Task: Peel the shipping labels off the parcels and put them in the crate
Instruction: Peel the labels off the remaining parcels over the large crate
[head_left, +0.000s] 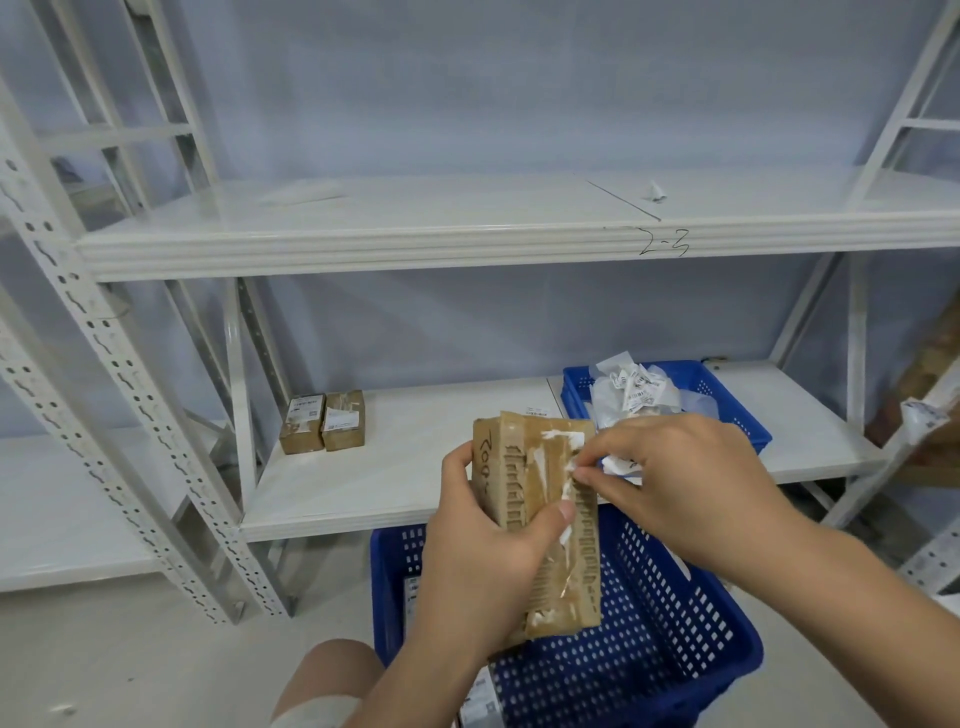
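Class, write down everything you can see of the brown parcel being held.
The brown cardboard parcel is an oblong box, held upright, slightly tilted, above the large blue crate. Torn white label remnants streak its front, with ribbed patches where paper was stripped; dark handwriting marks its left side. The left hand grips it, thumb across the front; the right hand pinches a white label scrap at its upper right edge.

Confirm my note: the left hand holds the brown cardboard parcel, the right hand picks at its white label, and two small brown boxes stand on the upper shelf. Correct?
One slip: in the head view the two small brown cardboard boxes stand on the lower white metal shelf, not the upper one. The rest holds.
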